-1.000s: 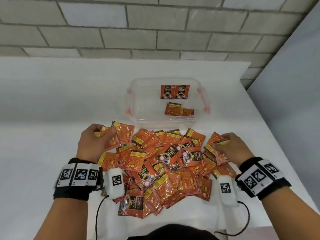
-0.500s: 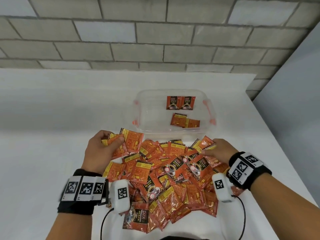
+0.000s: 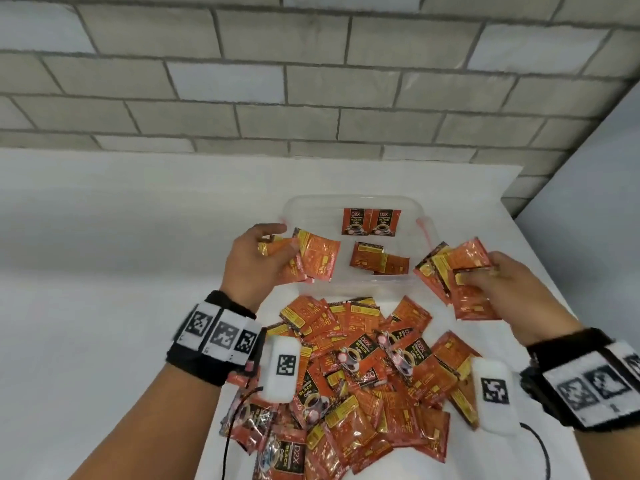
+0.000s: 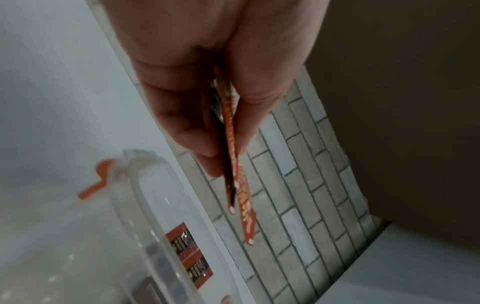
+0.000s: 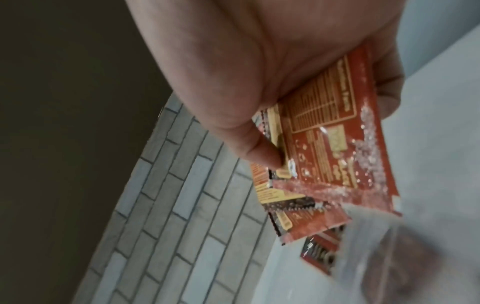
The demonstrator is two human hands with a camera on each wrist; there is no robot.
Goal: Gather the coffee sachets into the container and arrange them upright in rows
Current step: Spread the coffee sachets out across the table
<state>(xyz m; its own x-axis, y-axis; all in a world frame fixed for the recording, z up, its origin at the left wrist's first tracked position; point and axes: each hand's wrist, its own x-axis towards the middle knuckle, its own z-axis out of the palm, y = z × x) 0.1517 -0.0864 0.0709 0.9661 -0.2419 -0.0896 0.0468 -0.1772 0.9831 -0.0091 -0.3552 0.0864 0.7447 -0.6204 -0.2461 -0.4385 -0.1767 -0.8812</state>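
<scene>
A heap of orange coffee sachets (image 3: pixel 363 368) lies on the white table in front of me. Beyond it stands the clear plastic container (image 3: pixel 311 206) with orange clips. Inside it, two sachets (image 3: pixel 370 221) stand against the far wall and two more (image 3: pixel 379 263) lie flat. My left hand (image 3: pixel 256 261) holds a few sachets (image 3: pixel 317 259) over the container's left side, pinched edge-on (image 4: pixel 231 148) in the left wrist view. My right hand (image 3: pixel 498 285) grips a fanned bunch of sachets (image 3: pixel 457 268) at the container's right edge, also seen as sachets (image 5: pixel 337 139) in the right wrist view.
A grey brick wall (image 3: pixel 311 81) runs behind the table. A pale panel (image 3: pixel 588 220) stands at the right, close to the table's right edge. White tabletop (image 3: pixel 104 271) spreads to the left of the heap and container.
Both hands have lifted off the heap with their sachets and moved forward to the container, the left over its left side, the right to its right edge.
</scene>
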